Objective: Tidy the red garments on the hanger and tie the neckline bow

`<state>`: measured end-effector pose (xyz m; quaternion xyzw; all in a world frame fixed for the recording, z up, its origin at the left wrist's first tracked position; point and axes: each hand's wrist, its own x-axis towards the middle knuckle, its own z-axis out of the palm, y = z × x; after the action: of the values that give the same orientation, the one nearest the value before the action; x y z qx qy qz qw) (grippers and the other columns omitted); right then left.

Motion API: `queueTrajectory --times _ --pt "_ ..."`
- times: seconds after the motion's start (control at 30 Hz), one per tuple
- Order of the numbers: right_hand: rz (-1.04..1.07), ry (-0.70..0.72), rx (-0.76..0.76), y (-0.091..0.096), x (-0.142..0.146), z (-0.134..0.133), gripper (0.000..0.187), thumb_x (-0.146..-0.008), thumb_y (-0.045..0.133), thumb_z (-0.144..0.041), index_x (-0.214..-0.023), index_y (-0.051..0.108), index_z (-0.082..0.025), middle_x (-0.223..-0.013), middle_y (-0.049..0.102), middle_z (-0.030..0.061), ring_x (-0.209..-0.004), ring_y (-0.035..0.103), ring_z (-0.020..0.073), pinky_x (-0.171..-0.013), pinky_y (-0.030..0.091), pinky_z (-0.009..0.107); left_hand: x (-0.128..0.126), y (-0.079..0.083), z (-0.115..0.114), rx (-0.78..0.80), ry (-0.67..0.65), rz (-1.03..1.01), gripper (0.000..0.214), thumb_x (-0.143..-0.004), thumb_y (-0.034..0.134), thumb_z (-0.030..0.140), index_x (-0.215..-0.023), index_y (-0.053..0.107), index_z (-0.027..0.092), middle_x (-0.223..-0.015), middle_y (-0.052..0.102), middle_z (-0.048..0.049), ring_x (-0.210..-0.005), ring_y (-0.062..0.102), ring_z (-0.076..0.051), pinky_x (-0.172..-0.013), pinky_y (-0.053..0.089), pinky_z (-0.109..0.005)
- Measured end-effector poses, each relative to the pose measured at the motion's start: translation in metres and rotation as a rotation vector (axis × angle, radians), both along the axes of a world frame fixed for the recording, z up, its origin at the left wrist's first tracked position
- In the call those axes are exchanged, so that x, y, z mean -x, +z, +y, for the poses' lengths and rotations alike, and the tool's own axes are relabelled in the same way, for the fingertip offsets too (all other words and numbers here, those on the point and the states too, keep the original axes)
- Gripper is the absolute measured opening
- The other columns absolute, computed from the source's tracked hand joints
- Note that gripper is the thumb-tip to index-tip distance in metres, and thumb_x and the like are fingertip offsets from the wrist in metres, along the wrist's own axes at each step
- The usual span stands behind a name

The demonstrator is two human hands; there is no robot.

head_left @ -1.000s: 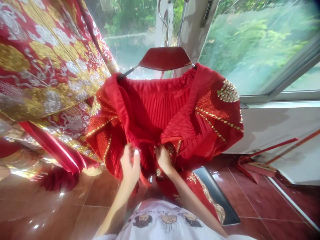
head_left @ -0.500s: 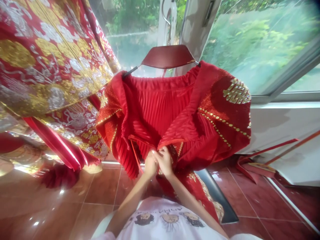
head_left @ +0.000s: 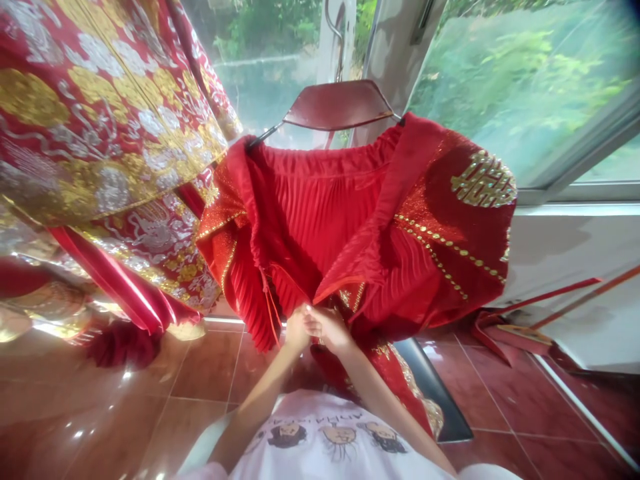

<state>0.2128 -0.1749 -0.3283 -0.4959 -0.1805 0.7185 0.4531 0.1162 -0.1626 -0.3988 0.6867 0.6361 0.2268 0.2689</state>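
Observation:
A red pleated skirt [head_left: 330, 207] hangs by its sides from a hanger with a dark red top piece [head_left: 340, 105]. Gold bead lines and a gold beaded motif [head_left: 484, 180] decorate it. Its waistband gapes at the front, and thin red cords [head_left: 271, 300] dangle at the left. My left hand [head_left: 299, 328] and my right hand [head_left: 327, 327] meet at the lower front of the opening. Both are closed, fingertips together at the edge of the skirt's fabric. The exact spot they pinch is hidden by the fingers.
A red garment with gold and silver embroidery [head_left: 115, 120] hangs at the left. Behind the skirt is a window [head_left: 510, 100]. On the tiled floor [head_left: 200, 373] lie a black flat object [head_left: 440, 400] and, at the right, a red dustpan-like thing [head_left: 520, 339].
My hands have dropped slightly and pressed closer together at the skirt's front. The waistband's front edges hang more loosely, and the skirt has shifted a little in view.

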Motion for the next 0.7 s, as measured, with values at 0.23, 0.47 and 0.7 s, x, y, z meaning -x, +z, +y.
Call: queueTrajectory --times 0.23,0.47,0.7 --pt "0.013 -0.13 -0.002 0.015 0.012 0.001 0.026 -0.059 0.078 -0.03 -0.059 0.06 -0.011 -0.051 0.058 -0.0004 -0.042 0.05 0.0035 -0.041 0.036 0.013 -0.006 -0.002 0.002 0.074 -0.017 0.091 0.011 -0.093 0.056 0.018 -0.089 0.062 0.01 -0.091 0.064 -0.0036 -0.083 0.062 -0.013 -0.079 0.053 -0.031" --pt "0.001 -0.226 -0.135 0.043 0.014 0.008 0.028 -0.05 0.076 -0.033 -0.048 0.055 -0.013 -0.041 0.048 -0.0025 -0.038 0.037 0.0023 -0.04 0.024 0.016 -0.013 0.001 0.006 0.113 -0.01 0.178 0.022 -0.099 0.043 0.02 -0.108 0.062 0.013 -0.092 0.066 -0.006 -0.082 0.065 -0.016 -0.078 0.052 -0.032" --pt "-0.018 -0.298 -0.339 0.102 0.025 0.008 0.03 -0.054 0.073 -0.039 -0.053 0.059 -0.013 -0.042 0.046 -0.004 -0.039 0.035 0.0025 -0.042 0.021 0.019 -0.018 0.027 0.005 0.141 -0.015 0.185 0.028 -0.099 0.048 0.034 -0.119 0.059 0.018 -0.097 0.066 -0.0056 -0.084 0.066 -0.015 -0.079 0.054 -0.031"
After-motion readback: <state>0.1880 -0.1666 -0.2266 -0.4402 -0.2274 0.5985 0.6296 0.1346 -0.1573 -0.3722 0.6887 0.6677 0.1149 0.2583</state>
